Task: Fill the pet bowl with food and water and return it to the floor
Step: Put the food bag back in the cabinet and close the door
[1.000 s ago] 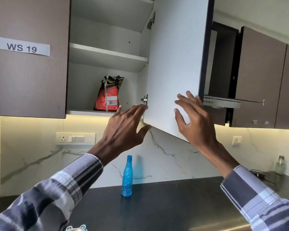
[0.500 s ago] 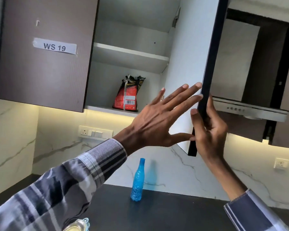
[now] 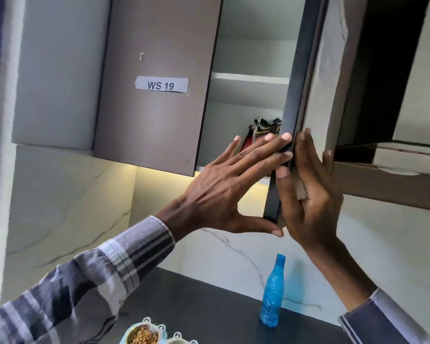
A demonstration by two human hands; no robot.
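1. A wall cupboard hangs above a dark worktop [image 3: 209,311]; its door [image 3: 291,120] is seen almost edge-on, part open, with the dark edge facing the camera.
2. The left hand [image 3: 224,192] is flat and open, fingers straight and spread, their tips lying against the dark edge of the door; the thumb points right, under the door's lower corner.
3. The right hand [image 3: 308,192] is on the far side of that same edge — the thumb lies on the near edge and the fingers reach up along the door's outer face, so it holds the door lightly between thumb and fingers.
4. Both wrists carry sleeves of a grey and white checked shirt.
5. Inside the cupboard, on the lower shelf, stands a red and black food bag [image 3: 258,132], upright, half hidden behind the left fingers and the door.
6. The closed door to the left bears a paper label [image 3: 162,84] reading "WS 19".
7. The pet bowl [image 3: 144,335] sits on the worktop at the near bottom edge of the view, cut off by the frame — one compartment holds brown kibble; what the other holds cannot be told.
8. A blue plastic bottle [image 3: 272,291] stands upright on the worktop, to the right of the bowl and well apart from it, close to the marble wall.
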